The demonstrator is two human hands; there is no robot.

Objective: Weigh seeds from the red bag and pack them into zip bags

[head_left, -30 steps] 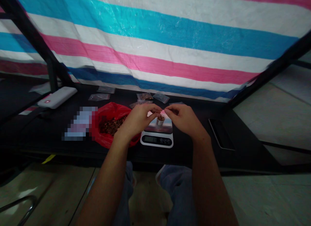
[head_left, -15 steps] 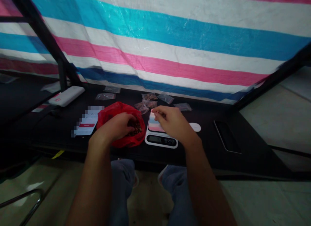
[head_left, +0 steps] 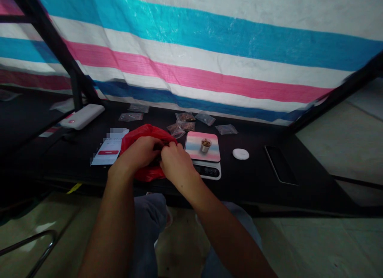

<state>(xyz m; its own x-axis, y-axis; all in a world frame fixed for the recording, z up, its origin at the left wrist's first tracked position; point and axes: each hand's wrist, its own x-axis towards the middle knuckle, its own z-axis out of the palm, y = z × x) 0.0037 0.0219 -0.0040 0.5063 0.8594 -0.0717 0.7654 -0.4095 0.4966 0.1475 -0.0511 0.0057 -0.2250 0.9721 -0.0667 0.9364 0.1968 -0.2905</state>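
My left hand [head_left: 143, 153] reaches into a red plastic bag [head_left: 143, 131] with its fingers curled down among small brown pieces. Beside it, my right hand [head_left: 177, 161] is also over the bag's opening, its fingers bent together and their tips hidden. I cannot make out what either hand pinches. To the right stands a white kitchen scale [head_left: 218, 175] with a pink, white and blue striped top. A small metal cup [head_left: 205, 146] filled with brown pieces sits on that top. My right wrist covers part of the scale's display.
Behind the scale lie small clear bags with brown contents [head_left: 186, 126] and several flat clear bags [head_left: 226, 129]. A white round-edged case [head_left: 240, 154] and a dark phone [head_left: 280, 164] are to the right. Left are a printed sheet [head_left: 108, 150] and a white power bank [head_left: 83, 117].
My right hand has moved left from above the scale to the bag, uncovering the metal cup on the scale. My left hand has stayed in the bag.
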